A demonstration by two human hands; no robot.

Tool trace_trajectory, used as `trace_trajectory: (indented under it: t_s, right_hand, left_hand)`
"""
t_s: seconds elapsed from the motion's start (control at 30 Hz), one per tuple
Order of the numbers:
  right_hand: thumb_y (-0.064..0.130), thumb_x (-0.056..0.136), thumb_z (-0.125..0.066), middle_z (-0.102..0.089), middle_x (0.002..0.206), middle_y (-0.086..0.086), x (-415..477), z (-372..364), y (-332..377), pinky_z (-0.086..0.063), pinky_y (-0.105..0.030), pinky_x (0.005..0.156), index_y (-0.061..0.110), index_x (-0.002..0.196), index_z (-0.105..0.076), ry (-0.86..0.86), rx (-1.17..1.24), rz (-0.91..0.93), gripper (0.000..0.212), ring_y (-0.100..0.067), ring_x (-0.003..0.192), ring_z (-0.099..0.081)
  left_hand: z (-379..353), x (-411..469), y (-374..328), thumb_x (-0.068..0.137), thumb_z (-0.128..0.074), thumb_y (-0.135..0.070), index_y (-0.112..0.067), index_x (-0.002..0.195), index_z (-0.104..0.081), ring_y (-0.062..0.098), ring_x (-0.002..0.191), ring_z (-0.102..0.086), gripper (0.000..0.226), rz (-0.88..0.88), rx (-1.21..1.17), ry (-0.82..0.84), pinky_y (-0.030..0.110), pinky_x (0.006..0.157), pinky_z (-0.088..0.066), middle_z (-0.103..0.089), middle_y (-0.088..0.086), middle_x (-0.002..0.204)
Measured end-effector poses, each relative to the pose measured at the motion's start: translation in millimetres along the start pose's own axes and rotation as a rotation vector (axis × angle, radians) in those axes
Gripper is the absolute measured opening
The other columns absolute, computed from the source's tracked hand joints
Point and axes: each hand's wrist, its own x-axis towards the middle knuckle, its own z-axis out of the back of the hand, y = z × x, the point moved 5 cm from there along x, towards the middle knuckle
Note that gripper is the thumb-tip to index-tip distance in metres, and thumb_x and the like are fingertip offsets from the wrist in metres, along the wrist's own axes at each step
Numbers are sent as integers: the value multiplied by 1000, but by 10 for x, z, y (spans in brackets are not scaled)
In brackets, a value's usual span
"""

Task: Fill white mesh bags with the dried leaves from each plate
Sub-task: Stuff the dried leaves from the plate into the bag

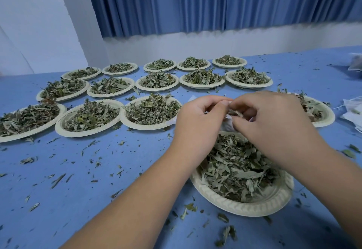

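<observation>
A cream paper plate (252, 207) heaped with dried leaves (235, 166) lies nearest me on the blue table. Above its far rim my left hand (197, 123) and my right hand (274, 125) meet, both pinching a small white mesh bag (228, 124). Only a scrap of the bag shows between my fingers; a few leaves sit at its mouth. The rest of the bag is hidden behind my hands.
Several more plates of dried leaves (150, 111) stand in rows across the table (98, 180) beyond my hands. One plate (323, 115) lies partly hidden behind my right hand. White mesh bags (352, 111) lie at the right edge. Leaf crumbs litter the table.
</observation>
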Motion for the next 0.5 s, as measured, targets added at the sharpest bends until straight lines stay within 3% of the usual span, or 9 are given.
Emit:
trace_trajectory:
  t_s: [0.1, 0.2, 0.3, 0.4, 0.5]
  right_hand:
    - [25, 75, -72, -66, 65, 19, -13, 70, -30, -46, -9, 68, 31, 77, -68, -37, 223, -41, 7, 0, 65, -62]
    - [17, 77, -75, -65, 62, 14, -2, 105, 25, -39, -12, 61, 22, 73, -75, -89, 44, 58, 7, -6, 55, -55]
    - [11, 77, -75, -65, 73, 3, 22, 30, 31, -38, -19, 64, 18, 78, -77, -54, 0, 96, 7, -10, 65, -52]
    - [33, 70, -73, -55, 85, 14, 67, 94, -95, -32, -6, 63, 37, 82, -71, -63, 207, -33, 13, 1, 71, -48]
    - [46, 68, -73, -54, 99, 17, 92, 122, -293, -40, -16, 63, 43, 98, -61, -6, 326, -218, 32, 0, 68, -52]
  left_hand:
    - [37, 28, 23, 94, -59, -16, -16, 92, -75, -5, 38, -45, 16, 18, -28, -19, 10, 43, -30, -52, -20, 45]
    - [28, 22, 16, 94, -60, -15, -14, 93, -75, -4, 40, -48, 15, 24, -68, 9, 11, 45, -34, -58, -17, 52]
    - [-13, -10, -24, 95, -58, -13, -18, 88, -73, -4, 40, -51, 17, -4, -85, 54, 6, 43, -36, -61, -16, 52]
    - [27, 9, -9, 95, -59, -17, -29, 83, -72, -3, 39, -46, 21, 3, -69, 16, 13, 43, -33, -54, -19, 47]
    - [84, 23, 17, 94, -60, -21, -31, 83, -73, -1, 38, -43, 20, 30, -102, -22, 20, 46, -30, -52, -18, 47]
